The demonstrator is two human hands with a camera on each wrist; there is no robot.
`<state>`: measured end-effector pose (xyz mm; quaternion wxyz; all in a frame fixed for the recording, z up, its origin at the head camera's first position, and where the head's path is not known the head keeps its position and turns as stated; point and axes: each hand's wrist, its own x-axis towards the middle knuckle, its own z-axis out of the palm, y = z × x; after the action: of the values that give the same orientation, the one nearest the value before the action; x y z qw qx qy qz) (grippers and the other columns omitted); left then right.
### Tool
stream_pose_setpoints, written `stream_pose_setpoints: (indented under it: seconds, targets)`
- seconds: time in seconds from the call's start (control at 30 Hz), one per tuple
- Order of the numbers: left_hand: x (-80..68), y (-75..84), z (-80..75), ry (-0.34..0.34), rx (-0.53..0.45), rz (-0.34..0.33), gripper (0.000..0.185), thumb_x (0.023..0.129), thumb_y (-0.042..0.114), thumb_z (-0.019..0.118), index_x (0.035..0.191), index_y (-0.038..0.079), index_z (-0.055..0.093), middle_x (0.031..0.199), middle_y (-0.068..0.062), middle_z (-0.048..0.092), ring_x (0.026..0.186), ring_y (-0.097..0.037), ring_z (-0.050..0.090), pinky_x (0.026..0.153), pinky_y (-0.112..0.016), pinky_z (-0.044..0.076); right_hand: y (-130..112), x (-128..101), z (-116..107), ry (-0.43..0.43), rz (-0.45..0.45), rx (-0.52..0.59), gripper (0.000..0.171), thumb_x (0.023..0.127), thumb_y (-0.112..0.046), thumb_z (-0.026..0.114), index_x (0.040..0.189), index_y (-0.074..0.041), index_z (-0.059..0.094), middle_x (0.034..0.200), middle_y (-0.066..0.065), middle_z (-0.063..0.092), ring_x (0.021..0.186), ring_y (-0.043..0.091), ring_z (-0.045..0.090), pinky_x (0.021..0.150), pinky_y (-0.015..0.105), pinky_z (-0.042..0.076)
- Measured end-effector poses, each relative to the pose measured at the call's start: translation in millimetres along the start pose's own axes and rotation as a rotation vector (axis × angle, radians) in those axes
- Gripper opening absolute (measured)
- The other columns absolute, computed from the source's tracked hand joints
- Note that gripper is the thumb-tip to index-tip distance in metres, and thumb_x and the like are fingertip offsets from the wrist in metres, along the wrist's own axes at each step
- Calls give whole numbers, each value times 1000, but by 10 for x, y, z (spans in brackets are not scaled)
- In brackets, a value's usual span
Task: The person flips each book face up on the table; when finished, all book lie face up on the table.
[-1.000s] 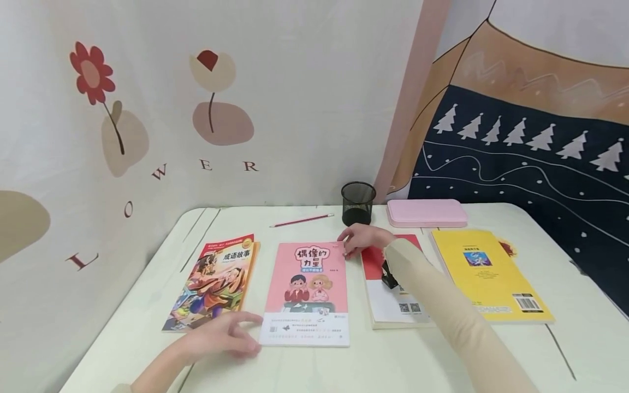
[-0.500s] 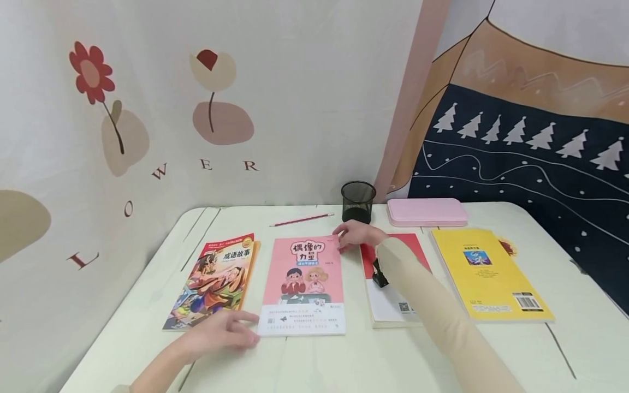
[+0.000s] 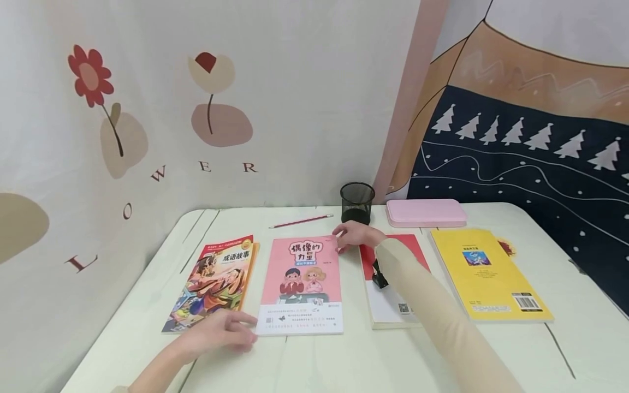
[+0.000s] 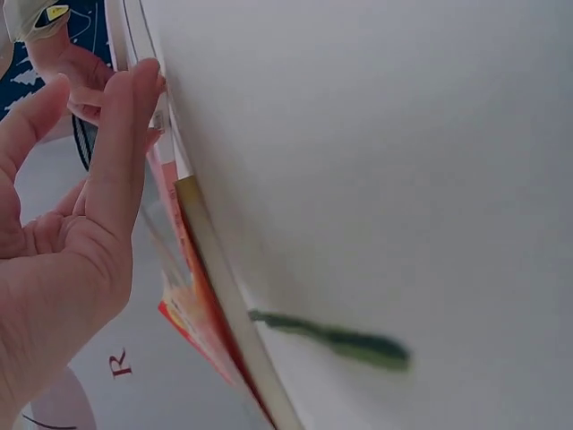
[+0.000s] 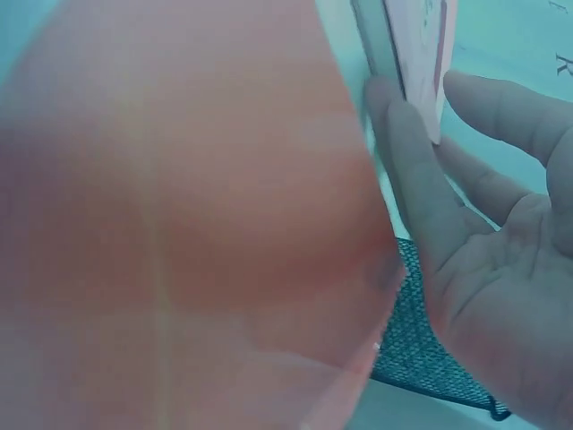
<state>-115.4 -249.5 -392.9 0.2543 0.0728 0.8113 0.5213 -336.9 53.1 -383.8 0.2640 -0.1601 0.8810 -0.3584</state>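
Observation:
In the head view a pink book (image 3: 301, 284) with two cartoon children on its cover lies flat on the table. My left hand (image 3: 223, 330) rests beside its lower left corner, fingertips right at the edge. In the left wrist view those fingers (image 4: 116, 170) are extended. At the upper right corner of the pink book is my right hand (image 3: 357, 236); seen from the right wrist, thumb and fingers straddle that corner (image 5: 428, 63), fairly straight. My right forearm passes over a red and white book (image 3: 393, 311). An illustrated storybook (image 3: 216, 278) lies left of the pink one.
A yellow book (image 3: 484, 278) lies at the right. Along the back of the table (image 3: 314, 371) are a red pencil (image 3: 301, 221), a black mesh pen holder (image 3: 357, 204) and a pink pencil case (image 3: 426, 213). Printed curtains hang behind and at the left.
The pink book has slid a little away from me and slightly left, with both hands at its corners. Over the last half second it has barely moved.

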Motion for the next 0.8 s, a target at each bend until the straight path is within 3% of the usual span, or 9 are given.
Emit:
stream_pose_setpoints:
  seconds: [0.23, 0.4, 0.8]
  targets:
    - [7, 164, -10, 16, -58, 54, 53, 82, 14, 62, 119, -16, 40, 81, -17, 63, 74, -29, 62, 66, -36, 51, 68, -199, -121, 17, -15, -3, 40, 84, -14, 59, 121, -4, 48, 99, 11, 54, 75, 19, 61, 74, 29, 48]
    - [54, 286, -17, 10, -54, 141, 47, 87, 14, 56, 122, -13, 40, 88, -20, 63, 77, -32, 61, 67, -35, 51, 150, -356, -238, 44, -111, -25, 40, 85, -16, 59, 121, -2, 48, 97, 12, 56, 74, 19, 61, 71, 27, 49]
    - [349, 465, 169, -32, -4, 289, 37, 89, 13, 52, 119, -9, 46, 89, -21, 61, 77, -33, 60, 67, -36, 51, 433, -743, -384, 48, -188, -31, 37, 85, -17, 59, 119, -3, 51, 91, 7, 61, 77, 18, 60, 72, 29, 49]
